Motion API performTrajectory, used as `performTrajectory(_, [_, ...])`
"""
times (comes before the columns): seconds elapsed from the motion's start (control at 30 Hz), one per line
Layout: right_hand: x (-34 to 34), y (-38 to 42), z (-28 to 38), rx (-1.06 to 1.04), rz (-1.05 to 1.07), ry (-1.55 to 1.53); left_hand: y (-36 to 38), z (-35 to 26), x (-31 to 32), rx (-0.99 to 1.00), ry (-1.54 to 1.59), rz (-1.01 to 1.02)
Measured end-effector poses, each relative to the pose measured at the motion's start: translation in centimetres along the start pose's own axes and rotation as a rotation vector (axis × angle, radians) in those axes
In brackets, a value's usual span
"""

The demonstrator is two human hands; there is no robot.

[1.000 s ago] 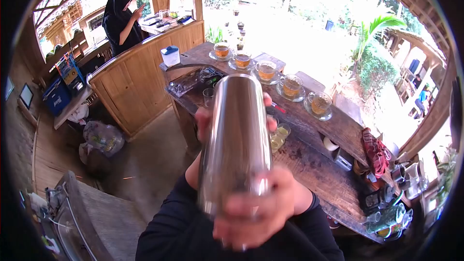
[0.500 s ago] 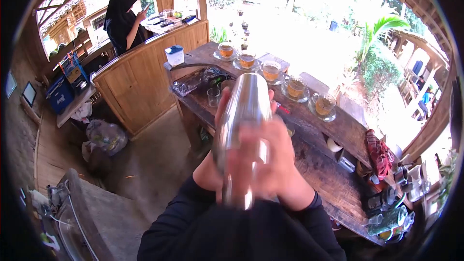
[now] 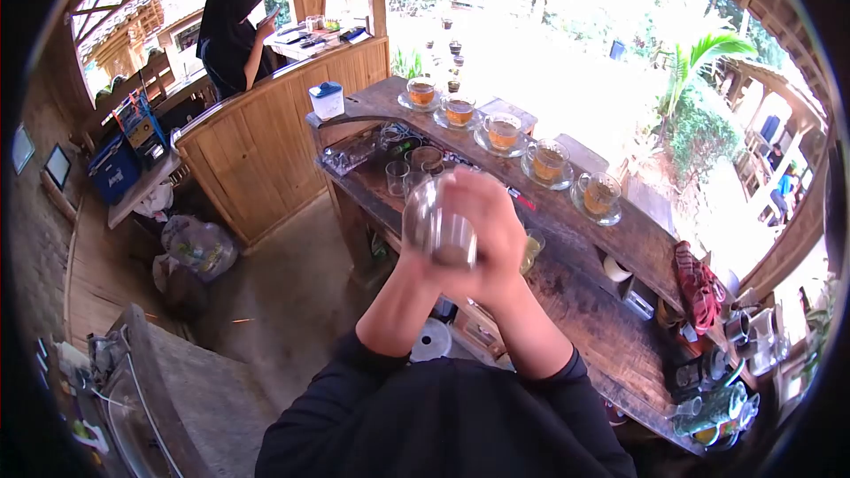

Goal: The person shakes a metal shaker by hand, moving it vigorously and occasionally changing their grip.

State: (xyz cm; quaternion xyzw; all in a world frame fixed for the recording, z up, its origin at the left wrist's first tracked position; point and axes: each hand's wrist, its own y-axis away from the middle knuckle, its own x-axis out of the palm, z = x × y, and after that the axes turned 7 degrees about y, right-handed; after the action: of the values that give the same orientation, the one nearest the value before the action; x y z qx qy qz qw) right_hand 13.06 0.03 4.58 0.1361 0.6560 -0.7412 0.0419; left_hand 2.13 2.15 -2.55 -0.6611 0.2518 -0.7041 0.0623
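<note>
A shiny metal cocktail shaker (image 3: 430,223), slightly blurred by motion, is held out in front of my chest with one end facing me. My right hand (image 3: 496,235) wraps around its right side. Mostly behind and below the shaker, my left hand (image 3: 418,273) grips it from the left, and its fingers are largely hidden. Beyond my hands, several glass cups of amber drink, one a nearby cup (image 3: 546,158), stand on saucers along the raised wooden ledge (image 3: 642,243). Empty-looking glasses (image 3: 397,179) sit on the lower counter just left of the shaker.
A white tub with a blue lid (image 3: 327,101) stands at the ledge's left end. A red cloth (image 3: 698,276) and glass jars (image 3: 722,403) are at the right. Behind a wooden partition (image 3: 283,128), a person (image 3: 232,40) holds up a hand. A round-topped stool (image 3: 431,339) is below my arms.
Both hands have pushed the shaker forward, away from my chest. It has tipped from showing its long side to showing mostly its end.
</note>
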Motion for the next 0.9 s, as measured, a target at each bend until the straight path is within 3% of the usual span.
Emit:
performTrajectory(0.03, [-0.9, -0.7, 1.0, 0.002, -0.002, 0.000, 0.1, 0.7, -2.0, 0.166, -0.090, 0.012])
performTrajectory(0.07, [-2.0, -1.1, 1.7, -0.040, 0.040, 0.007, 0.3, 0.9, -1.0, 0.168, -0.092, 0.015])
performTrajectory(0.2, [-3.5, -0.9, 2.3, -0.166, 0.141, 0.038, 0.9, 2.5, 7.8, -0.141, -0.022, -0.210])
performTrajectory(0.23, [-2.7, -0.6, 2.7, -0.307, 0.000, 0.021, 0.8, 2.5, 7.1, -0.165, -0.024, 0.158])
performTrajectory(0.3, [-0.9, 0.1, 3.4, -0.588, -0.281, -0.014, 0.4, 2.6, 5.4, -0.003, -0.180, 0.545])
performTrajectory(0.33, [-0.5, 0.4, 3.5, -0.724, -0.425, -0.031, -0.2, 1.3, 4.2, -0.018, -0.192, 0.531])
performTrajectory(0.37, [-1.0, 0.4, 2.8, -0.507, -0.243, -0.075, 0.7, 0.2, 3.3, -0.109, -0.041, 0.232])
performTrajectory(0.4, [-0.8, 0.0, 2.8, -0.222, -0.062, 0.040, 0.4, 1.6, 2.4, -0.109, -0.039, 0.227])
performTrajectory(0.43, [-0.2, 0.4, -0.3, -0.215, 0.091, -0.008, -0.3, 4.0, 1.3, -0.009, 0.446, 0.386])
performTrajectory(0.47, [1.3, 0.0, -0.2, 0.139, -0.008, -0.054, -0.8, 5.3, 0.8, 0.095, 0.932, 0.536])
performTrajectory(0.5, [1.7, 0.1, -0.6, 0.314, -0.054, -0.064, -0.5, 4.8, 1.4, 0.093, 0.933, 0.537])
performTrajectory(0.57, [-0.2, -1.1, 1.1, 0.171, -0.104, -0.005, 0.4, 2.1, 4.8, -0.069, 0.516, 0.144])
performTrajectory(0.63, [-2.0, -1.3, 4.9, -0.036, -0.012, 0.118, 1.4, 0.3, 6.7, -0.201, 0.094, -0.249])
performTrajectory(0.67, [-1.9, 0.2, 4.6, -0.338, -0.099, -0.043, 1.5, 0.6, 6.5, -0.152, -0.004, -0.004])
performTrajectory(0.7, [-1.6, -0.2, 4.5, -0.338, -0.096, -0.049, 1.5, 1.1, 6.3, -0.102, -0.107, 0.239])
performTrajectory(0.73, [-1.0, -1.0, 4.2, -0.584, -0.246, -0.024, 0.5, 1.6, 4.6, -0.032, -0.135, 0.586])
performTrajectory(0.77, [-0.8, -1.3, 4.1, -0.825, -0.399, 0.005, 0.3, 0.8, 3.6, -0.038, -0.182, 0.615])
performTrajectory(0.83, [0.2, 1.4, 3.0, -0.384, -0.091, -0.020, 1.3, -0.5, 4.1, -0.068, 0.032, -0.022])
performTrajectory(0.9, [1.1, -0.1, 0.0, -0.071, 0.043, -0.049, 2.1, 0.0, 4.6, -0.136, 0.136, -0.014])
